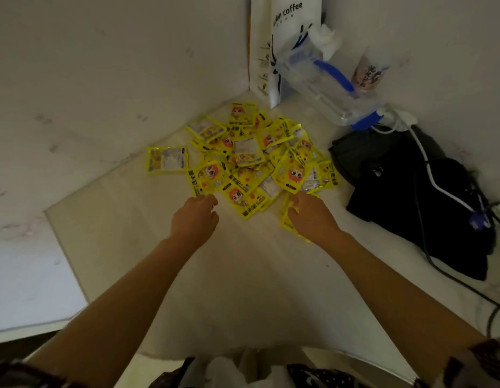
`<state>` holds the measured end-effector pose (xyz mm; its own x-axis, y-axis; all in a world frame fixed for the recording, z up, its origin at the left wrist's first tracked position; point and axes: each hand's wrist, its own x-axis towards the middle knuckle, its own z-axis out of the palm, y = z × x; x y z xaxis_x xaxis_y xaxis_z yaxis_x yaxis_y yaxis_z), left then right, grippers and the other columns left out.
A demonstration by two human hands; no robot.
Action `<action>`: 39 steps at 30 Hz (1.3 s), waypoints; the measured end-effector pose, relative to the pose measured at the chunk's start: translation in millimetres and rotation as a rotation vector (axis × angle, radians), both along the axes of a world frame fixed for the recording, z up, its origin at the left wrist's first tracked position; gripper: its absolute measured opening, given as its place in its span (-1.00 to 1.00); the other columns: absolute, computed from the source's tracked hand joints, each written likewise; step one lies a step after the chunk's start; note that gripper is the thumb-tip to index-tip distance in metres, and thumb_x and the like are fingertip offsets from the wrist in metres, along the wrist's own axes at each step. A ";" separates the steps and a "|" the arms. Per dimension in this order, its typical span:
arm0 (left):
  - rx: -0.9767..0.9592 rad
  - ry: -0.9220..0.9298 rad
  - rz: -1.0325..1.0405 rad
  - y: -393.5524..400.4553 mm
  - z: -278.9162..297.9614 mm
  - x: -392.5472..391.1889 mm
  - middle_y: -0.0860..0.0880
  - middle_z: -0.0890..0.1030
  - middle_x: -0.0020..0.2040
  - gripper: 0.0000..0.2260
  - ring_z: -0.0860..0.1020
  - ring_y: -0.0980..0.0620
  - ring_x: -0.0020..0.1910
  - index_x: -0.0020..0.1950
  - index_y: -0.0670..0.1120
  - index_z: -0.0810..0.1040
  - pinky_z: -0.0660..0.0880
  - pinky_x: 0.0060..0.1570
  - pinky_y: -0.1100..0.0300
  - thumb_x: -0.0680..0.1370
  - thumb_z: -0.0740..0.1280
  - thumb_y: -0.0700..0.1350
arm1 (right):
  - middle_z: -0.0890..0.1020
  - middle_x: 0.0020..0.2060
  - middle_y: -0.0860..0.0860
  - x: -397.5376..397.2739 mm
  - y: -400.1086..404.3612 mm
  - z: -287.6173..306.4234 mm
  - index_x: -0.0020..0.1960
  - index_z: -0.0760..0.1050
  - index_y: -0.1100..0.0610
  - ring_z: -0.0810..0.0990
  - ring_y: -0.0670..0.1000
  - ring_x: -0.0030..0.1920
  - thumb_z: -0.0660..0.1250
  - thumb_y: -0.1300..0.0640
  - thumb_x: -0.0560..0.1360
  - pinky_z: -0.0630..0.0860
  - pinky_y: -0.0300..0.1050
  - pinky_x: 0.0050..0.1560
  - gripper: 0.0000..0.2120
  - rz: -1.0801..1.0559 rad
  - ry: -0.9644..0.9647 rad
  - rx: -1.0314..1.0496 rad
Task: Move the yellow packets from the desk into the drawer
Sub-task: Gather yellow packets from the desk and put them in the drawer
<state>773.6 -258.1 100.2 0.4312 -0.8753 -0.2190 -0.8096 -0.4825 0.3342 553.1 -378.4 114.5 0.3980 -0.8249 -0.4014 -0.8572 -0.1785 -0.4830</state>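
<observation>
At pile edge: left hand (pixel 197 212) curled, empty; right hand (pixel 310 215) gripping yellow packets (pixel 289 224)

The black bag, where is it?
The black bag lies on the desk at the right, beside the yellow packets, under the clear jug.

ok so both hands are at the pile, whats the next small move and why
Probably close the right hand on the packets already under its fingers and lift them. The left hand only touches the edge of the pile, which lies loose on the desk; no drawer is in view.
</observation>
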 end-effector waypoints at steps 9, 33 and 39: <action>0.017 -0.019 -0.048 -70.1 -11.2 57.5 -0.13 0.43 0.34 -0.59 0.34 -0.17 0.34 0.37 -0.11 0.39 0.41 0.17 -0.08 0.51 0.28 -0.21 | 0.44 -0.19 0.12 28.7 -67.3 -28.8 -0.02 0.28 0.11 0.48 0.07 -0.16 0.22 0.02 0.25 0.41 -0.21 -0.30 -0.66 -0.534 -0.097 0.276; 0.160 -0.045 0.163 -80.7 -42.3 58.5 -0.12 0.56 0.17 -0.43 0.42 -0.19 0.21 0.39 0.00 0.27 0.24 0.13 -0.08 0.46 0.41 0.05 | 0.43 0.23 0.16 70.9 -107.3 -52.4 0.48 -0.02 0.13 0.44 0.09 -0.02 0.41 0.18 0.42 0.38 -0.17 -0.38 -0.20 -0.971 -0.382 0.463; 0.145 -0.014 0.195 -56.8 -40.5 71.2 -0.09 0.57 0.00 -0.81 0.55 -0.15 0.05 0.02 -0.06 0.42 0.25 0.05 0.01 0.50 0.32 0.00 | 0.48 -0.18 0.15 57.7 -74.2 -36.9 0.11 0.42 0.18 0.41 0.07 -0.31 0.26 0.24 0.48 0.31 -0.17 -0.41 -0.79 -0.880 -0.389 0.561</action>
